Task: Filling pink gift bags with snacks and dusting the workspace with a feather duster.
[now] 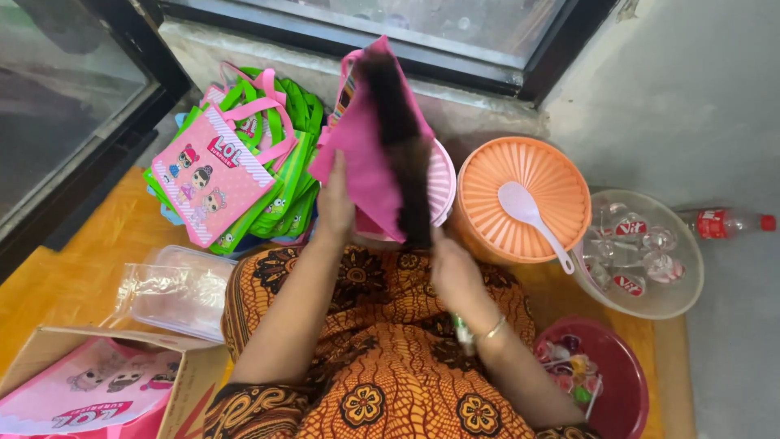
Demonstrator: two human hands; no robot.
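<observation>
My left hand grips the side of a pink fabric bag held upright above my lap. Down the bag's opening hangs a long dark fuzzy strip. My right hand holds the lower end of that strip and the bag's bottom edge. A gold bracelet sits on my right wrist. Behind the bag is a pink ribbed lid, partly hidden.
A pile of pink and green cartoon tote bags lies at the left. An orange ribbed container with a white spoon, a clear bowl of small bottles, a red bowl of candies, a clear plastic box and a cardboard box surround me.
</observation>
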